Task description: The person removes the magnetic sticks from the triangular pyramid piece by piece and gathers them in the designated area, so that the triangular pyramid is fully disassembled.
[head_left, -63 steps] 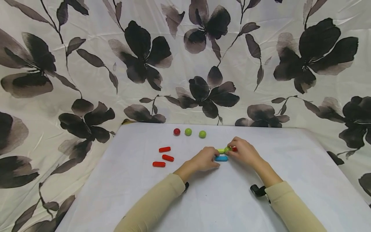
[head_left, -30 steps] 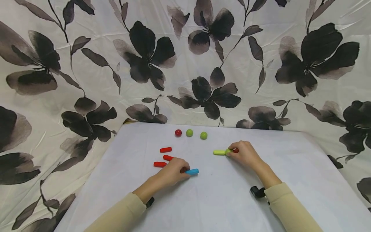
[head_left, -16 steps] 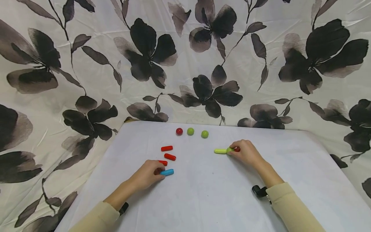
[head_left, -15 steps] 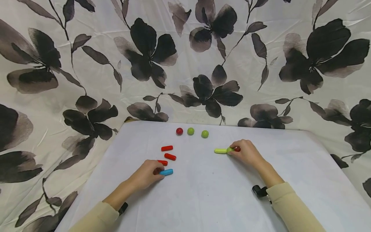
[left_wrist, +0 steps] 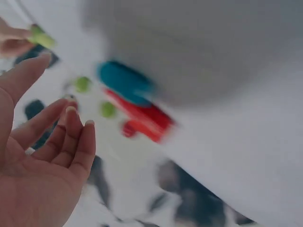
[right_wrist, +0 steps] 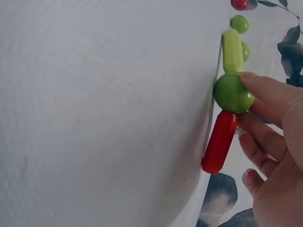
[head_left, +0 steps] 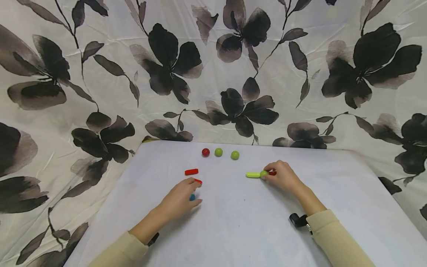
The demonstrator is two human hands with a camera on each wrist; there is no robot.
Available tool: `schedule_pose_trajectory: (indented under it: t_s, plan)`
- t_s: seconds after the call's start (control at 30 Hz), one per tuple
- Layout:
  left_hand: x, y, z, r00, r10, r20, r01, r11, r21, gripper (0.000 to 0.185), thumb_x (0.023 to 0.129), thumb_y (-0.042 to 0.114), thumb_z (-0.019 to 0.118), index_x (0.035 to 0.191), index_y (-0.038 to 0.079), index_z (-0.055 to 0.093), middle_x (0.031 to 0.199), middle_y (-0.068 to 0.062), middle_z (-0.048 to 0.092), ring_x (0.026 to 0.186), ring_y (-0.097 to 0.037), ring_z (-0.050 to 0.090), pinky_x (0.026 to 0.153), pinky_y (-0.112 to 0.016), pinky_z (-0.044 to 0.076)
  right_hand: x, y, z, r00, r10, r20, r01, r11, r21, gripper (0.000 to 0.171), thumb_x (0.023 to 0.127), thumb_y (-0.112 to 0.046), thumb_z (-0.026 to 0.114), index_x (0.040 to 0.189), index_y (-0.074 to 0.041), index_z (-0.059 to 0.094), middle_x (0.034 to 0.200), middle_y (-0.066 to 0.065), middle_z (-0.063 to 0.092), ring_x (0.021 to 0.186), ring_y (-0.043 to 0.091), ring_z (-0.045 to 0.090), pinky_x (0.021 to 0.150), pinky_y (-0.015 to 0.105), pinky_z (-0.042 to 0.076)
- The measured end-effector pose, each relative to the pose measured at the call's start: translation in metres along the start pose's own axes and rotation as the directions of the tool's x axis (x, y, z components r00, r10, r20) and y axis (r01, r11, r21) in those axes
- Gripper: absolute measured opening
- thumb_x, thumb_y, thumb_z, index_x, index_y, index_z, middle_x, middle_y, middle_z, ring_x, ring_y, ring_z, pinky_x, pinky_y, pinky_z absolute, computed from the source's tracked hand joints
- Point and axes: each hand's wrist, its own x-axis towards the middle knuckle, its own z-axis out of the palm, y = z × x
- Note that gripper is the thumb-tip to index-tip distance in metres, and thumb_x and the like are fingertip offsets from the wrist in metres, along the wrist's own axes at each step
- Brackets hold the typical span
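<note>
Two hands on the table (head_left: 253,230): left hand (head_left: 180,200) lies open, just over the blue stick (head_left: 192,197); right hand (head_left: 283,177) pinches the green ball (head_left: 264,173), sticks pointing sideways

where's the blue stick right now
In the head view the blue stick lies on the white table, left of centre, mostly hidden under the left hand, just in front of a red stick.
</note>
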Motion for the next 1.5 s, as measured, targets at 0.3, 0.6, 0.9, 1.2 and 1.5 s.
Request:
schedule_pose_trajectory:
  t_s: [0.3,0.6,0.9,1.2,1.5]
  plan:
    - [0.073,0.057,0.033,0.987,0.033,0.157,-0.01,0.99,-0.144,0.055,0.092,0.029,0.078,0.138,0.004,0.06,0.129,-0.01,0.059,0.105,-0.02,0.059,0.093,-0.035,0.054,0.001,0.001,0.002,0.997,-0.046,0.063,0.046,0.999,0.003,0.024,0.086,-0.021,0.084,0.104,-0.006,0.079,0.098,0.002,0.074,0.098,0.027,0.06,0.088,0.051,0.051]
    - [0.121,0.079,0.064,0.982,0.04,0.185,-0.014,0.99,-0.142,0.066,0.092,0.024,0.079,0.145,-0.003,0.051,0.138,-0.018,0.054,0.131,-0.029,0.053,0.112,-0.04,0.041,-0.002,-0.004,0.004,0.992,-0.09,0.085,0.089,0.996,0.014,0.025,0.085,-0.022,0.085,0.105,-0.007,0.08,0.1,0.002,0.074,0.097,0.024,0.059,0.087,0.047,0.051]
    - [0.143,0.075,0.073,0.977,0.094,0.19,-0.054,0.977,-0.204,0.026,0.09,0.015,0.08,0.111,0.001,0.073,0.098,-0.004,0.065,0.091,-0.013,0.054,0.087,-0.029,0.047,-0.006,-0.004,0.001,0.99,-0.108,0.085,0.106,0.994,0.024,0.027,0.084,-0.022,0.085,0.106,-0.008,0.08,0.099,-0.001,0.074,0.095,0.021,0.058,0.084,0.039,0.047]
    - [0.146,0.076,0.072,0.978,0.075,0.196,-0.019,0.962,-0.274,0.013,0.088,0.014,0.082,0.093,0.006,0.073,0.081,0.002,0.061,0.077,-0.009,0.053,0.074,-0.023,0.044,-0.006,-0.001,0.0,0.99,-0.104,0.094,0.1,0.994,0.043,0.025,0.085,-0.021,0.085,0.106,-0.008,0.08,0.096,-0.003,0.074,0.093,0.018,0.057,0.082,0.038,0.047]
    - [0.143,0.075,0.074,0.983,0.057,0.173,-0.001,0.951,-0.308,0.012,0.086,0.014,0.084,0.087,0.007,0.075,0.075,0.003,0.062,0.074,-0.009,0.053,0.071,-0.022,0.044,-0.009,-0.002,0.0,0.991,-0.089,0.101,0.088,0.996,0.017,0.025,0.086,-0.024,0.084,0.106,-0.011,0.081,0.099,-0.003,0.074,0.093,0.018,0.056,0.082,0.037,0.046]
